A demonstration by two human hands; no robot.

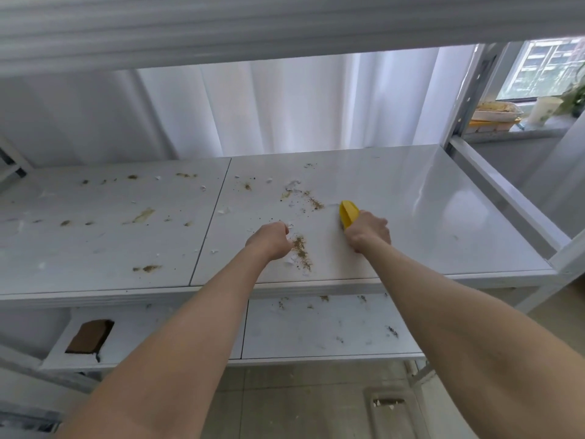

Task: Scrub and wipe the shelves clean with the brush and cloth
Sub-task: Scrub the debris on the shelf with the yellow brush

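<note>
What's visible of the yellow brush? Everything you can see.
The brush is bright yellow, plastic by its look, with a smooth ridged back tapering to its far tip. The right hand grips its near end from above, hiding it. It sits low on the white shelf, pointing away from the person, just right of brown crumbs. Bristles cannot be seen.

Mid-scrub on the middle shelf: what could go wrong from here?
1. The brown crumbs lie near the front edge of the shelf; the yellow brush in the right hand could sweep them onto the lower shelf.
2. Debris may lodge in the seam between the panels.
</note>
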